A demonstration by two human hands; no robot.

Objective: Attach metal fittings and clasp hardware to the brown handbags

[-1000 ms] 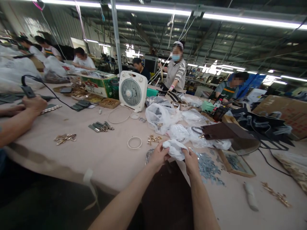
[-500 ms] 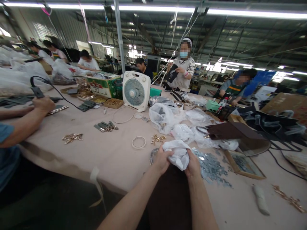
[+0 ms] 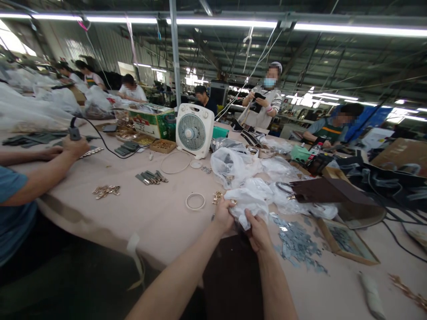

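A crumpled white plastic bag [image 3: 245, 205] is between my two hands, over the table edge. My left hand [image 3: 223, 215] is closed on the bag's left side, thumb on top. On its right side, my right hand [image 3: 259, 232] grips the lower part with bent fingers. Below them lies a dark brown leather-like panel [image 3: 233, 275], partly covered by my forearms. Small gold metal fittings [image 3: 217, 197] sit just beyond my left hand. To the right of my right hand is a spread pile of thin grey metal plates [image 3: 298, 242]. What the bag holds inside cannot be made out.
A white fan [image 3: 195, 131] stands ahead, with a tape roll [image 3: 195, 202] nearer. More plastic bags [image 3: 233, 166] lie beyond my hands. A shallow box [image 3: 347, 240] and a brown bag piece [image 3: 323, 191] are at right. A co-worker's hand [image 3: 75, 144] holds a tool at left.
My right hand has shifted its grip lower and inward on the plastic bag, and the bag is more spread out. The view has tilted up slightly and turned left.
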